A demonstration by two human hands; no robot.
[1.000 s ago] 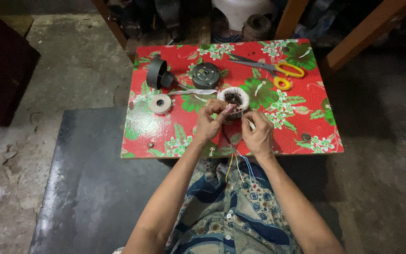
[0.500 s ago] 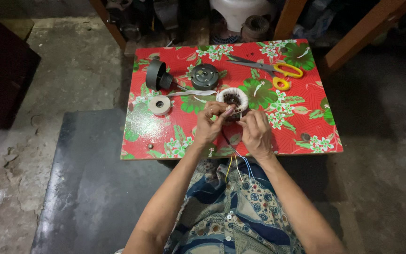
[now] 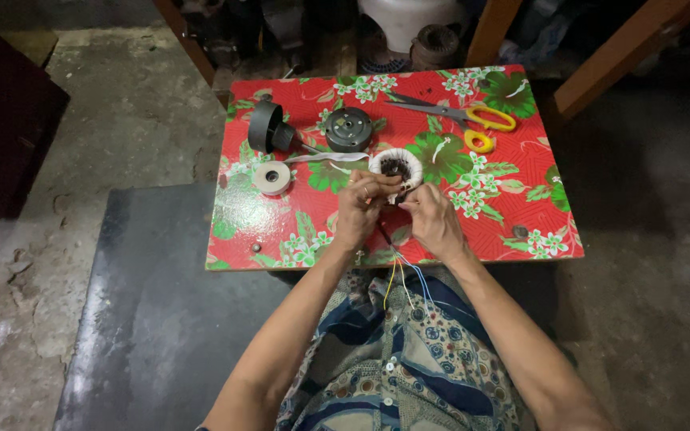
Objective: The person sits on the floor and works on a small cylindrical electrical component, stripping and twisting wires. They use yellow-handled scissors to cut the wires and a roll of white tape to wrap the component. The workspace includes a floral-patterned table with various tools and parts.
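**Visitor:** What have you got in your hands there?

**Me:** A wound ring coil (image 3: pixel 395 165) wrapped in white tape, lying on the table (image 3: pixel 521 203) just beyond my knuckles. My left hand (image 3: pixel 358 209) is curled, its fingertips pinched on something thin at the coil's near edge; it is too small to tell whether that is tape or a lead. My right hand (image 3: pixel 433 219) is closed the same way, pinching at the same spot, so the two meet right by the coil.

**Visitor:** And those coloured strands hanging down?

**Me:** Thin wires (image 3: pixel 403 275), yellow, white and blue, running from under my hands over the table edge toward my lap.

**Visitor:** So which stage is this?

**Me:** I'd judge it as dressing the leads where they leave the winding. The tape roll (image 3: pixel 271 177) sits to the left with a white strip (image 3: pixel 325 157) trailing toward the coil.

**Visitor:** What would the next bit take?

**Me:** Probably a steady pinch and gentle tension, so the thin strands neither slip nor kink.

**Visitor:** The rest?

**Me:** A black drum-shaped part (image 3: pixel 264 128), a round dark cover (image 3: pixel 348 128), and yellow-handled scissors (image 3: pixel 473 120) at the far side, all untouched.
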